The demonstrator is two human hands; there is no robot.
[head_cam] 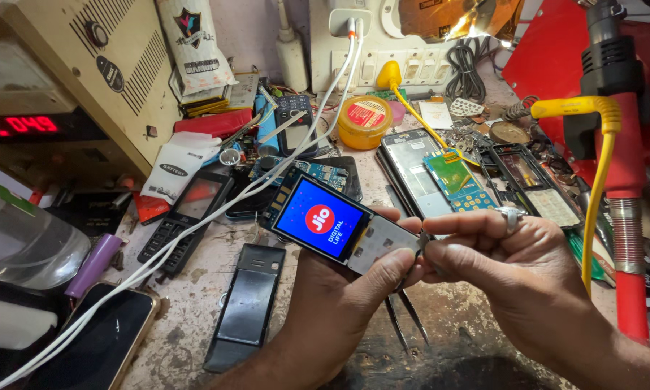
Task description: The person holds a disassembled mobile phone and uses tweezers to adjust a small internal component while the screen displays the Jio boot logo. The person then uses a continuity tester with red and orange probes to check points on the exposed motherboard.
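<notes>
Over a scuffed, cluttered repair bench (pixel 195 296), the left hand (pixel 332 303) comes up from below, curled around a bare phone board with its blue screen lit (pixel 325 220); the right hand (pixel 505 267), ringed, pinches tweezers (pixel 404 314) against the board's lower edge.

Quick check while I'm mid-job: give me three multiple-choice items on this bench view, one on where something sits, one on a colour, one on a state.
1. Where do the tweezers sit?
A. In the person's hands, tips down
B. On the power supply
C. Inside the round tin

2. What colour is the lit screen on the bare phone board?
A. Green
B. Blue with a red circle
C. White

3. What state is the board in?
A. Dark, lying on the bench
B. Powered on, held up in the left hand
C. Closed in its case

Answers: 1 A, they hang below the left hand and right hand; 2 B, the display shows it; 3 B, the screen glows with no housing around it.
</notes>
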